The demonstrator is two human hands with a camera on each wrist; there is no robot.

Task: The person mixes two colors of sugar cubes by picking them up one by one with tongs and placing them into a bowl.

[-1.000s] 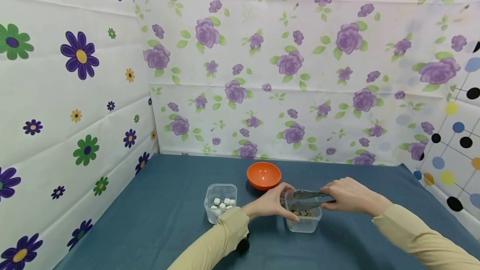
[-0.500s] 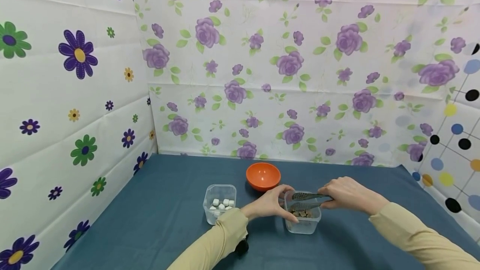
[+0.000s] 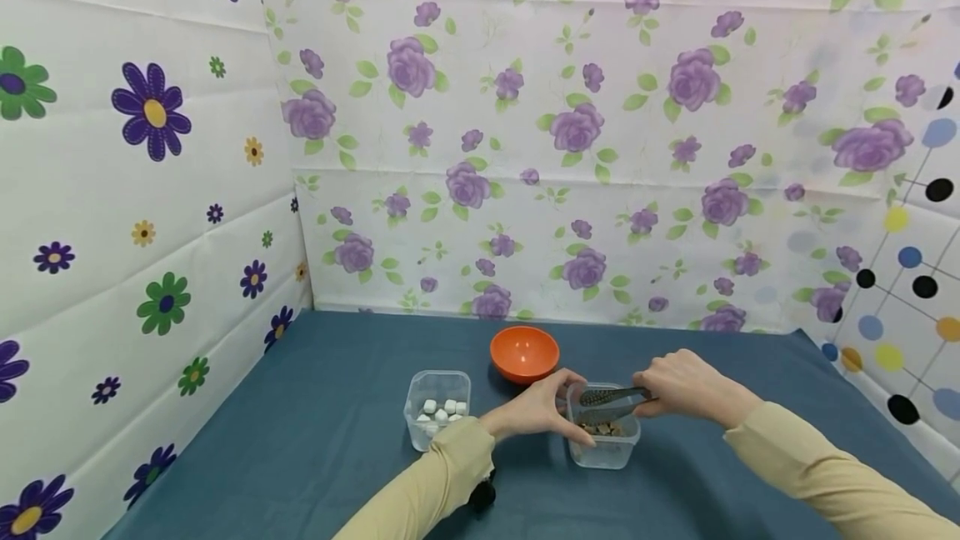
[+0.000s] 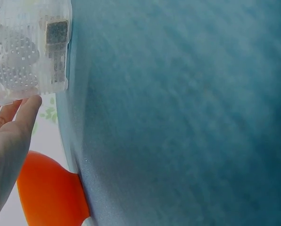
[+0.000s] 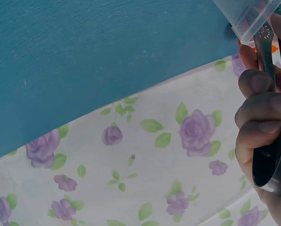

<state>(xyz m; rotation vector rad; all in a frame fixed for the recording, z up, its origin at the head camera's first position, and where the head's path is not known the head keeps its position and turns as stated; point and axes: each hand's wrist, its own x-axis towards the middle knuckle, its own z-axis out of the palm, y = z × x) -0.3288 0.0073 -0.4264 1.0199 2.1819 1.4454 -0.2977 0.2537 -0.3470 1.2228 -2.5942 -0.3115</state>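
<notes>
My left hand (image 3: 528, 408) holds a clear plastic container (image 3: 606, 458) by its left side, thumb at the front and fingers behind. Inside lie small brown cubes (image 3: 600, 430); one brown cube (image 4: 56, 32) shows through the wall in the left wrist view. A pair of dark metal tongs (image 3: 609, 395) is gripped in my right hand (image 3: 686, 388). Their perforated heads reach into the container from the right, just above the cubes, with a gap between the two arms. The bent end of the tongs (image 5: 270, 176) sticks out below my curled fingers in the right wrist view.
Left of my left hand stands a second clear container (image 3: 461, 390) with several white cubes (image 3: 441, 416). An orange bowl (image 3: 525, 354) sits behind my left hand. Blue cloth (image 3: 360, 407) covers the table, and flowered sheets (image 3: 480, 257) rise at its back and sides.
My right hand has moved slightly left and the tongs' heads sit a little lower in the container. My left hand keeps its hold. The head view has shifted slightly.
</notes>
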